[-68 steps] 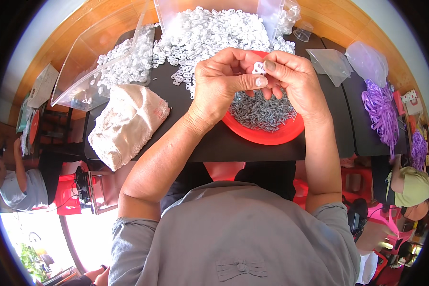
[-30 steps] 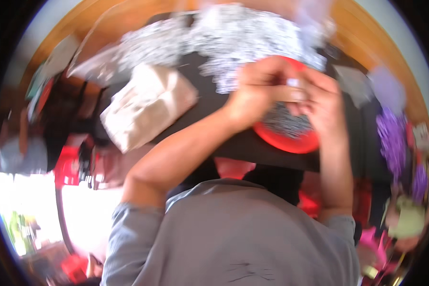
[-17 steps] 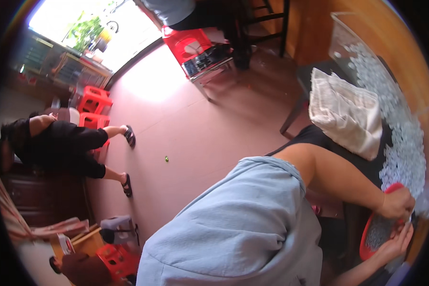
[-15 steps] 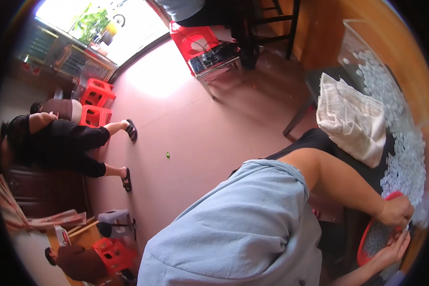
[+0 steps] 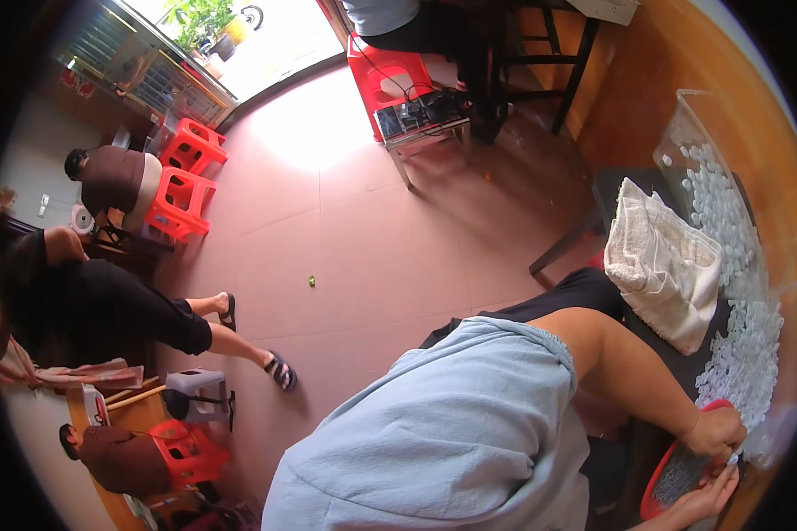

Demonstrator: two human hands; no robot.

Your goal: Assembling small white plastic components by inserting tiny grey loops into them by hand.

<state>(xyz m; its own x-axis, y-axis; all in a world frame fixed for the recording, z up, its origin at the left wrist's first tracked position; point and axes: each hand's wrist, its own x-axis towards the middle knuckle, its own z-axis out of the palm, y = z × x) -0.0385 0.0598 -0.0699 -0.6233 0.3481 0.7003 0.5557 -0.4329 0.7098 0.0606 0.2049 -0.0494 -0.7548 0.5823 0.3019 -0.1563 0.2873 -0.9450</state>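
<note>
At the lower right, my left hand [image 5: 715, 431] is closed, fingers curled down over the rim of a red tray [image 5: 651, 508]. What its fingertips grip is hidden. Just below it, my right hand [image 5: 710, 496] comes from the lower edge with its thumb and fingers pinched at a small whitish plastic piece [image 5: 732, 460]. The two hands almost meet there. Many tiny grey metal-looking bits [image 5: 677, 478] lie in the tray. Beyond my left hand spreads a heap of clear plastic pieces [image 5: 742, 354], reaching back along the dark table.
A folded cream cloth [image 5: 664, 265] lies beside the heap. A clear panel [image 5: 680, 124] borders the heap's far end. Red stools [image 5: 385, 75] and a small metal stand [image 5: 421, 133] are on the tiled floor. Other people sit or move at left; a person in dark trousers [image 5: 133, 301] is walking.
My view has shifted, so table and hands appear lower. Both hands stay close together over the red tray. The person at left has changed stride and moved nearer the bottom of the picture.
</note>
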